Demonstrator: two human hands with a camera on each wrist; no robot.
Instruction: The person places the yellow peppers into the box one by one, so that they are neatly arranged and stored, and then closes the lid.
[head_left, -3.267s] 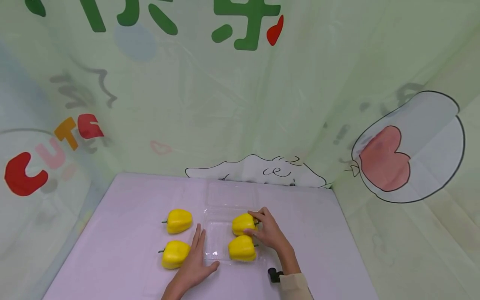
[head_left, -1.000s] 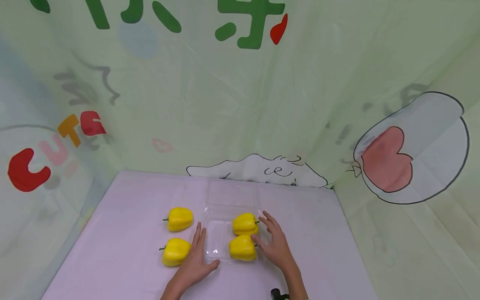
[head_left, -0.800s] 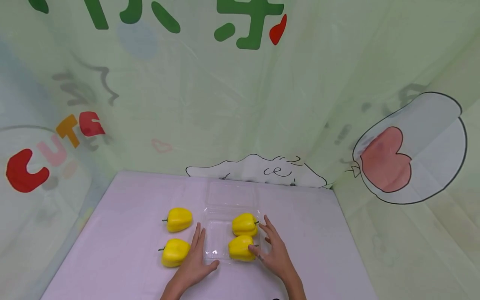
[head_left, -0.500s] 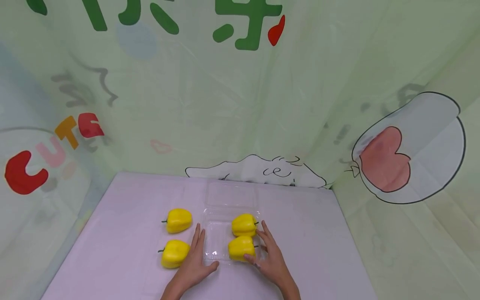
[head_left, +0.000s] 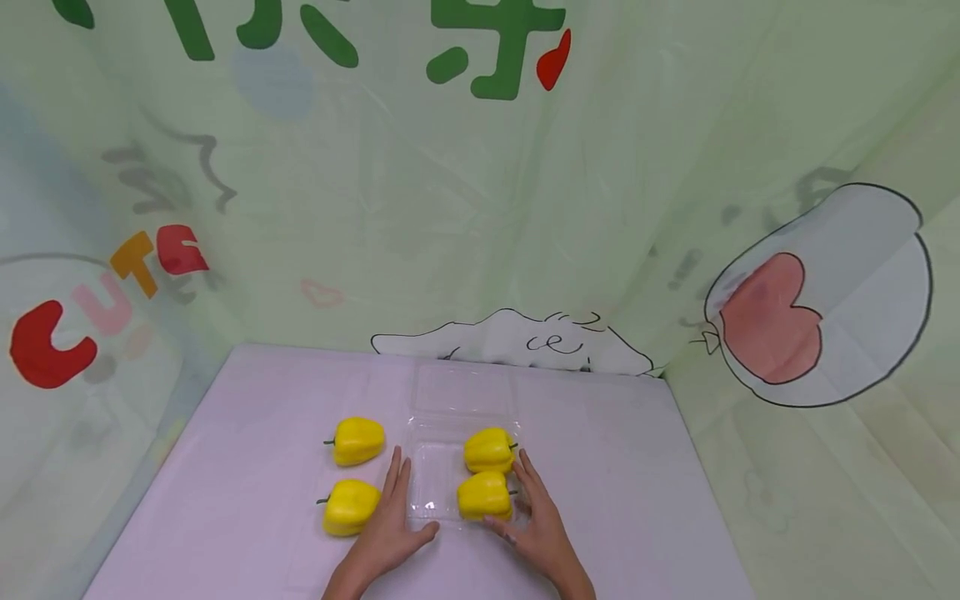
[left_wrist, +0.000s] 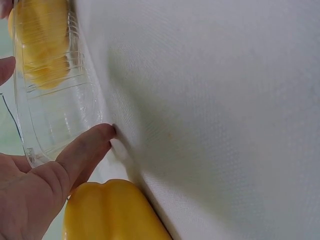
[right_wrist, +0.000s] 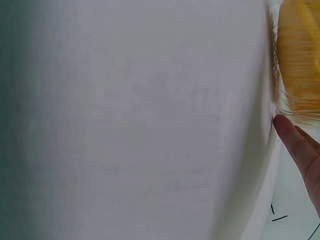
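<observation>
A clear plastic clamshell box (head_left: 433,479) lies on the table with its lid (head_left: 461,390) folded back behind it. Its right half holds two yellow bell peppers, a rear one (head_left: 487,450) and a front one (head_left: 483,496), stems to the right. My left hand (head_left: 386,529) rests along the box's left side, fingers straight, thumb spread toward the front. In the left wrist view, its fingertips (left_wrist: 107,131) lie right at the box's lower edge. My right hand (head_left: 538,525) stands at the box's right side, fingers extended, thumb by the front right corner.
Left of the box lie two more yellow bell peppers, a rear one (head_left: 358,442) and a front one (head_left: 351,508), the latter partly behind my left hand. A printed curtain (head_left: 420,208) surrounds the pale table (head_left: 622,483) at the back and sides.
My right hand has let go of the rear boxed pepper and moved toward the front, down along the box's right side. The left hand and the peppers keep their places.
</observation>
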